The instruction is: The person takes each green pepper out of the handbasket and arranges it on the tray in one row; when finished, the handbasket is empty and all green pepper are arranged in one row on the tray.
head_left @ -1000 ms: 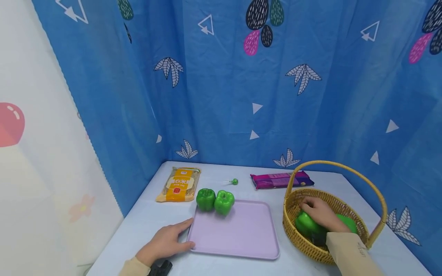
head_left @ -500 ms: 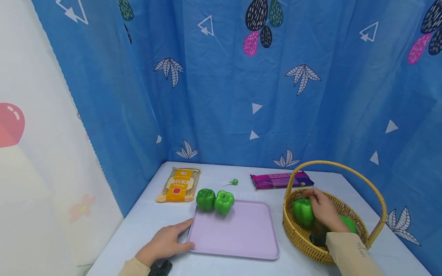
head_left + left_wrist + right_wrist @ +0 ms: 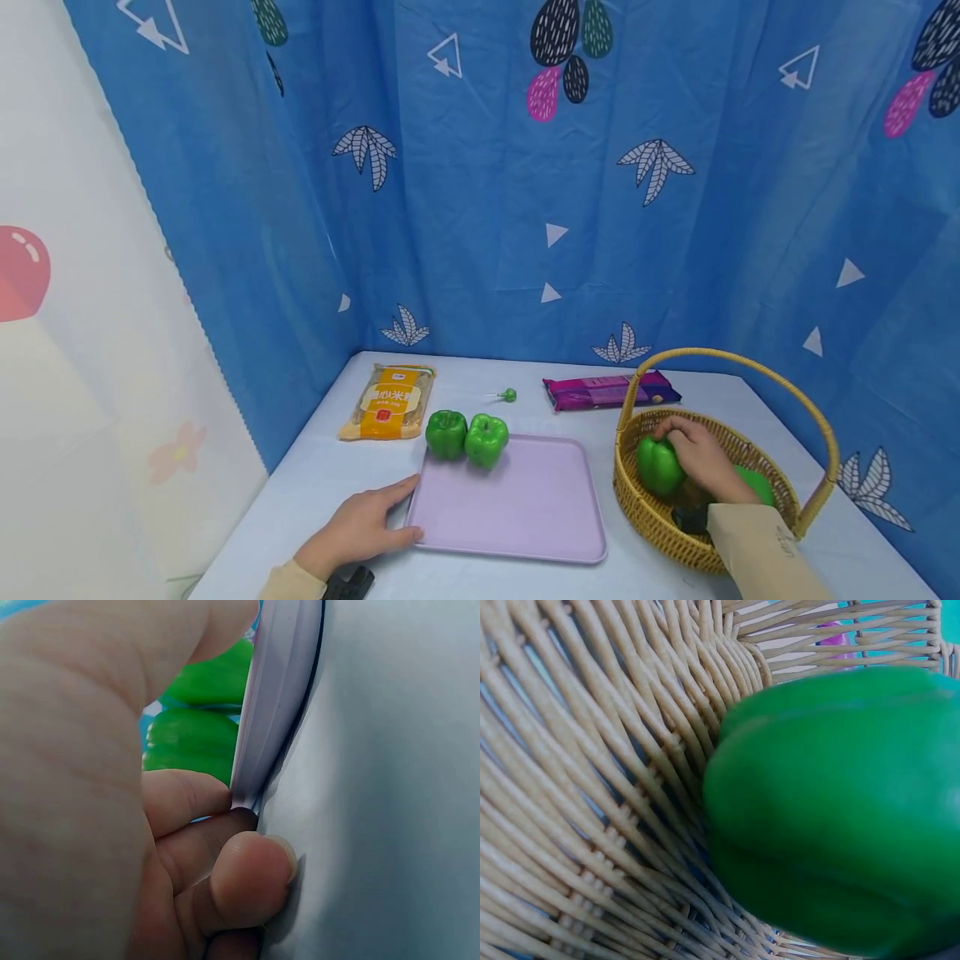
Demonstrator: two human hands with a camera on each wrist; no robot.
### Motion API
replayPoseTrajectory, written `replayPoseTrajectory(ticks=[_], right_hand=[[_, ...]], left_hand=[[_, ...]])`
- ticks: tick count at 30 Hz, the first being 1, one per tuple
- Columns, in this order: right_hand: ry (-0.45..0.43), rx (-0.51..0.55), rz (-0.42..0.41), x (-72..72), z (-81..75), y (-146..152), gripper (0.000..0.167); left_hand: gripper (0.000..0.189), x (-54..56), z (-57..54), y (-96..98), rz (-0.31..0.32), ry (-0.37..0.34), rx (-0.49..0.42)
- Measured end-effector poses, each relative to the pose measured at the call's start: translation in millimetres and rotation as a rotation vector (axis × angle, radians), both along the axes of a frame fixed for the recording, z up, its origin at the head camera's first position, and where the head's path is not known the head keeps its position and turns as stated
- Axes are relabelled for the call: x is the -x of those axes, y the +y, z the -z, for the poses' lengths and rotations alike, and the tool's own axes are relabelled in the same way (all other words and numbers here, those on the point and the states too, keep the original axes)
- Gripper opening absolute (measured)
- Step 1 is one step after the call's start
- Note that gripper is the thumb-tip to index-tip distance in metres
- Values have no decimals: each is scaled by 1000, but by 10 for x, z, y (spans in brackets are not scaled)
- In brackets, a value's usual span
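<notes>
My right hand [image 3: 702, 454] is inside the wicker basket [image 3: 652, 533], its curled fingers gripping the top of a green bell pepper [image 3: 659, 467]. That same pepper [image 3: 840, 810] fills much of the right wrist view, close to the woven wall. Another green thing [image 3: 756, 485] lies behind my wrist, partly hidden. My left hand [image 3: 363, 527] rests at the left edge of the lilac tray [image 3: 517, 517], thumb and forefinger spread and touching its rim. Two green bell peppers [image 3: 446, 435] [image 3: 487, 440] stand side by side at the tray's far left corner.
Behind the tray lie a yellow-labelled food packet [image 3: 390, 402], a small green lollipop [image 3: 509, 395] and a purple packet [image 3: 600, 392]. The basket's tall handle [image 3: 738, 360] arches over my right arm. A blue curtain [image 3: 487, 208] hangs behind the table.
In the basket, the pepper at my right hand has shifted towards the far left side and now stands more upright. My left hand and the tray have stayed put.
</notes>
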State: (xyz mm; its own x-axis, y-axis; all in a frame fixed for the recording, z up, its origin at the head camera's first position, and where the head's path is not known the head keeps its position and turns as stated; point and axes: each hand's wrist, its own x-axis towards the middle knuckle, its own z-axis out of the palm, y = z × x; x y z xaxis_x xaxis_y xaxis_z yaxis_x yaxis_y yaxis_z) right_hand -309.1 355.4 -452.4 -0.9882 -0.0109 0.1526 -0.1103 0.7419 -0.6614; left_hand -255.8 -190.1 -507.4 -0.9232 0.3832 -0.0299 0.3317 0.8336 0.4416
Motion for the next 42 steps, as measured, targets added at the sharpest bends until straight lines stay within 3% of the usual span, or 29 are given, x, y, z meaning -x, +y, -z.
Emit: replayPoseTrajectory(ticks=[5,13,20,34,38,42], right_hand=[[26,-25,-15,-13,11,-23,28],[173,-9,48,-4,15,-21,30],[148,-75,29,21,35,-2,24],[137,-62,29,23,30,5,27],[143,-38,33,-18,-70,15,29],[180,-36,54,-123,-308,-14,34]], left_hand=[[97,-5,4,0,1,0,-3],[96,12,17,-4,4,-1,-13],[97,29,56,-13,2,7,-19],[99,72,61,-24,20,16,-6],[98,72,60,-26,23,12,-7],[98,53,70,-30,10,-1,-14]])
